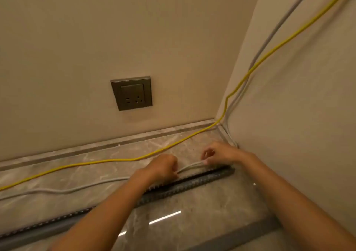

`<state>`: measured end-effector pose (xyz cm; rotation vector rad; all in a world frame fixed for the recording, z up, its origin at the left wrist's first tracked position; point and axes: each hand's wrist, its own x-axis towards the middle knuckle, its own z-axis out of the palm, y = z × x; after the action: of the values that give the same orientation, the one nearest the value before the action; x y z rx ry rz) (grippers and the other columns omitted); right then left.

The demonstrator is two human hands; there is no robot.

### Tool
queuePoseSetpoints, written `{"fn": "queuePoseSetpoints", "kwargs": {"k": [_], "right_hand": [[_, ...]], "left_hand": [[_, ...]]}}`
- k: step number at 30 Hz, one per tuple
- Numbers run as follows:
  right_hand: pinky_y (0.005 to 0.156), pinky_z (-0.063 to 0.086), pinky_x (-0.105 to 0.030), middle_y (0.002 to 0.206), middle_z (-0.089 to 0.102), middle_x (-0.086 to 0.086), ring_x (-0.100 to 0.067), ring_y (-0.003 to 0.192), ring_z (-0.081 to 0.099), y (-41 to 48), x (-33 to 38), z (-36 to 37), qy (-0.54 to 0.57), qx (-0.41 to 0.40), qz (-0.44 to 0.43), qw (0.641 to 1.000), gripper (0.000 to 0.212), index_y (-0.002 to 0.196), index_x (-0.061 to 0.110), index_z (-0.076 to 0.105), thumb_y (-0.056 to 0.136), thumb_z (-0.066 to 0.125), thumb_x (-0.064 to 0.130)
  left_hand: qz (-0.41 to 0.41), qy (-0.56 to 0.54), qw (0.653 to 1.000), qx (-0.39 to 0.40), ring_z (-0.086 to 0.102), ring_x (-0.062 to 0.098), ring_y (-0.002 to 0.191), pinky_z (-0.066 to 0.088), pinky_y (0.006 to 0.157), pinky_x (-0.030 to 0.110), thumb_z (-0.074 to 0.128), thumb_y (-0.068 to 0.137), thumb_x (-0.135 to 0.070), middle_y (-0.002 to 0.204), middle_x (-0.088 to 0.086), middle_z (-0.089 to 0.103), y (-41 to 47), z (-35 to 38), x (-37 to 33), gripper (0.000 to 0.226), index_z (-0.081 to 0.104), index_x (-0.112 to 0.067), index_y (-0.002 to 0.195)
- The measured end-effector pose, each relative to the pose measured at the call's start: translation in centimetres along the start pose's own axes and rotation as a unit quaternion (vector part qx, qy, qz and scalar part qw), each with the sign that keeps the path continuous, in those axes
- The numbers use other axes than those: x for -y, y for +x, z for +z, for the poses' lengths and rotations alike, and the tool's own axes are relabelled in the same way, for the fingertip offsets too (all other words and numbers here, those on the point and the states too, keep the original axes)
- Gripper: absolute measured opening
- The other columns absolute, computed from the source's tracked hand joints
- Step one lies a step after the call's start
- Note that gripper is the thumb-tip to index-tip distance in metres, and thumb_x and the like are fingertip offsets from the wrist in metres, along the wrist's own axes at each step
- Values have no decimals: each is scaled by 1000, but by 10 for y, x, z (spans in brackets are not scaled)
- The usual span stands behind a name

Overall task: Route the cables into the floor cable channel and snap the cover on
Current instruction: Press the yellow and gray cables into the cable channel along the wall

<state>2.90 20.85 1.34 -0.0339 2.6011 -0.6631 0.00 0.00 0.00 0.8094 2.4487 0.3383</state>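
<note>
A dark slotted cable channel (204, 178) lies on the marble floor, running from lower left to the right wall. A grey cable (77, 190) trails across the floor from the left. My left hand (163, 167) pinches it just behind the channel. My right hand (219, 153) grips the same grey cable a short way to the right, so a short stretch (190, 167) is held taut between both hands just above the channel's far edge. A yellow cable (107, 161) lies loose on the floor behind, then climbs up the corner. No cover is in view.
A grey wall socket (132, 93) sits on the back wall above the skirting (115, 142). The right wall (289, 125) meets the channel's end. Both cables rise along the corner toward the upper right. The marble floor (202, 212) is glossy in front of the channel.
</note>
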Motion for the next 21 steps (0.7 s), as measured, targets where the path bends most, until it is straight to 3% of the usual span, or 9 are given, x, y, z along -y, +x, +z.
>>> {"fn": "queuePoseSetpoints", "kwargs": {"k": [3,4,7,9,11,14,17,21], "right_hand": [[58,34,-11,69,65,0,4,57,52,-7,-7,1,4,-27,-11,1000,15,93,2,72,83,65,11],[61,36,-13,70,68,-1,2,60,55,-8,-10,2,11,-52,-16,998,16,92,2,73,84,64,12],[78,47,-27,100,75,-12,-22,91,67,-14,-13,2,21,-124,-22,992,22,103,7,73,86,62,16],[89,48,-34,106,74,-13,-24,100,66,-20,-17,-1,44,-155,-20,987,25,109,9,70,87,62,18],[92,47,-31,107,73,-13,-21,101,65,-26,-22,-3,58,-175,-25,983,25,109,7,70,85,64,15],[84,43,-20,103,74,-15,-10,91,61,-40,-28,-2,72,-213,-34,974,23,101,4,73,80,69,12],[79,42,-18,95,75,-13,-7,83,59,-52,-28,4,60,-238,-51,968,21,96,4,75,78,72,13],[69,40,-11,84,64,-6,-13,81,57,-62,-31,14,47,-243,-33,968,18,91,2,75,75,74,11]], "left_hand": [[-3,50,999,5,55,33,108,45,87,37,54,87,-22,117,19,60,1,1,0,26,56,-4,106],[-4,50,999,2,54,34,107,44,86,38,51,89,-22,117,21,58,-2,0,1,26,52,-4,108],[21,12,999,-47,56,34,95,43,77,37,44,95,-25,102,19,60,-8,-2,3,13,40,-12,96],[38,10,993,-115,53,28,78,38,67,34,45,95,-31,76,9,57,-15,-6,8,17,42,-15,91],[78,15,985,-153,47,22,70,35,63,29,48,93,-33,71,4,53,-22,-10,8,21,51,-12,93],[127,33,981,-146,43,18,70,34,64,27,49,93,-30,69,2,52,-30,-7,4,16,52,-16,86],[120,35,987,-105,45,17,71,34,64,28,47,94,-28,60,-8,43,-33,2,4,17,42,-21,79],[106,44,991,-62,51,19,77,38,68,30,49,93,-30,76,0,52,-35,10,1,19,42,-22,77]]}}
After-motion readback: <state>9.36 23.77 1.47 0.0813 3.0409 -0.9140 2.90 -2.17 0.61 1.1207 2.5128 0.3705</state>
